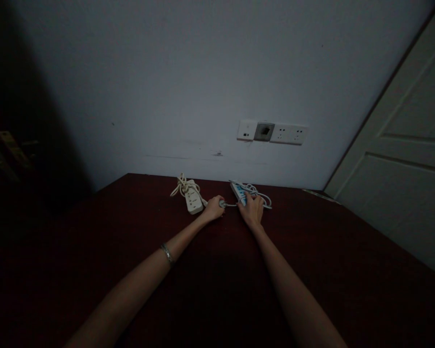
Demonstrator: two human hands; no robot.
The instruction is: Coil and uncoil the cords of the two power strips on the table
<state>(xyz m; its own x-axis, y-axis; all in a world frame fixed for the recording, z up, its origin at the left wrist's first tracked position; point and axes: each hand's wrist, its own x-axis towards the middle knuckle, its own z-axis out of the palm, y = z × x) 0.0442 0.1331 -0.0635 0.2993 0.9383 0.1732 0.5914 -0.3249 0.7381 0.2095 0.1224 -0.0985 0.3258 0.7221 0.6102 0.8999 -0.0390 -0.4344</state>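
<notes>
My left hand [213, 209] is closed round a small pale plug [222, 204], whose cord runs right toward the other hand. To the left of it lies a cream power strip [193, 198] with its looped cable [181, 186] bunched at the far end. My right hand [252, 209] grips the near end of a white and blue power strip [238, 192]. Coils of white cable [251, 188] lie over that strip and beside my right fingers. Part of the strip is hidden under the hand, and the dim light blurs the finger details.
The dark red tabletop [217, 270] meets a pale wall [159, 87] at its far edge. Wall sockets [288, 134] and a grey outlet [264, 131] sit above it. A white panelled door [405, 150] stands on the right, a dark door with a brass lock plate [12, 145] on the left.
</notes>
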